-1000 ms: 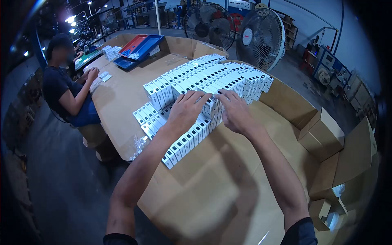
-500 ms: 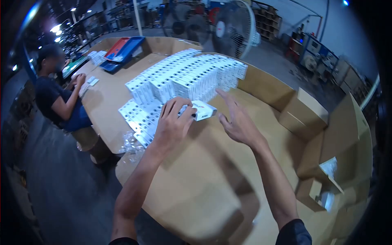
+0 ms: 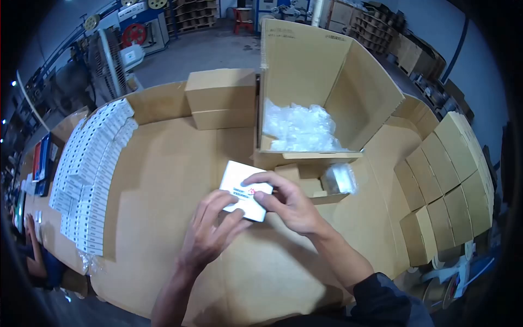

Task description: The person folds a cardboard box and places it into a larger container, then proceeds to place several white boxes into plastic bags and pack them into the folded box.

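Observation:
A white box (image 3: 231, 175) with dark and red print is held between my two hands over the cardboard-covered table. My left hand (image 3: 211, 224) grips its lower left side with bent fingers. On the upper right side, my right hand (image 3: 286, 201) holds it with thumb and fingers on the printed face. Just behind my right hand lies an open, shallow carton (image 3: 321, 199) with a clear-wrapped item (image 3: 340, 179) at its right end.
Rows of white boxes (image 3: 90, 158) stand at the left. A tall open carton (image 3: 305, 60) holds clear plastic wrap (image 3: 302, 128). Brown cartons (image 3: 441, 185) are stacked at the right, and a closed one (image 3: 223, 98) stands at the back. Part of another person (image 3: 37, 256) shows far left.
The view has swung right, bringing the tall carton and the carton stack into sight. My right hand, apart from the white box before, now holds it together with my left.

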Demonstrator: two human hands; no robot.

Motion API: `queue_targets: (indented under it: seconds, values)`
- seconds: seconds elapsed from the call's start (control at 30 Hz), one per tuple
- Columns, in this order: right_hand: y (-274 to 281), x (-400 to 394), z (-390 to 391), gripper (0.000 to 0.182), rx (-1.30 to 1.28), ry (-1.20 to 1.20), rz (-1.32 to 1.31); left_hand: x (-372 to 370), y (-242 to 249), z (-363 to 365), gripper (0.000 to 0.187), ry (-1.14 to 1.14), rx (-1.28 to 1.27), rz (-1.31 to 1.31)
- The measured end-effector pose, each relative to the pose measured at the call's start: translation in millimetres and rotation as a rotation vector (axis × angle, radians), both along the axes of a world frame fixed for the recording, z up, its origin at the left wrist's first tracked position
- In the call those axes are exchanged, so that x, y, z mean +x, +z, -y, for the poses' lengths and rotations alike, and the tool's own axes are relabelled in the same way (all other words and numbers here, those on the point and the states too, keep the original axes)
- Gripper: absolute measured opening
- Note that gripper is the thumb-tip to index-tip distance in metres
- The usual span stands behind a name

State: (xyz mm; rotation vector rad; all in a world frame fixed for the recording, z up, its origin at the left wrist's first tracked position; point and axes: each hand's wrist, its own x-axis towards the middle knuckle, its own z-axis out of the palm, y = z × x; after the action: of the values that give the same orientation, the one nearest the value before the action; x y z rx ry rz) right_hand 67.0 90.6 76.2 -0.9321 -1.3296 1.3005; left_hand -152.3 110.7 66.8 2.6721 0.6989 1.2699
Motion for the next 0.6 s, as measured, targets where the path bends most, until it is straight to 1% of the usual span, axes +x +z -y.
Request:
queue_targets:
  seconds: [0.03,0.07,0.17,0.2,0.23,0.3,0.37,0.43,0.5,0.53,0.6]
  values:
    - [0,24,2,0.022,-0.005,-0.058,0.052,20,11,-4,0.032,-0.061,-0.065,0.001]
    - [1,46,5,0.019,0.046,-0.135,0.093,38,19,-10,0.027,-0.084,-0.070,0.025]
    - [10,114,3,0.014,0.206,-0.311,0.185,97,44,-44,0.021,-0.091,-0.144,-0.064]
    - [21,133,-1,0.014,0.285,-0.389,0.285,120,48,-61,0.020,-0.079,-0.128,-0.114]
    - [30,154,-4,0.014,0.229,-0.451,0.426,144,49,-79,0.019,-0.069,-0.115,-0.166]
    - [35,182,-20,0.015,0.256,-0.520,0.481,190,47,-120,0.020,-0.008,-0.031,-0.333]
    - [40,198,-36,0.016,0.301,-0.557,0.535,232,36,-172,0.024,0.043,-0.030,-0.587]
    - [38,211,-50,0.018,0.358,-0.576,0.574,263,18,-208,0.027,0.157,-0.090,-0.816]
    - [29,220,-62,0.022,0.417,-0.578,0.592,276,-12,-239,0.024,0.100,-0.104,-0.965]
    - [30,222,-63,0.021,0.377,-0.562,0.571,279,-21,-246,0.023,0.071,-0.110,-1.040]
    - [28,225,-65,0.019,0.317,-0.542,0.518,280,-37,-250,0.017,0.041,-0.058,-1.114]
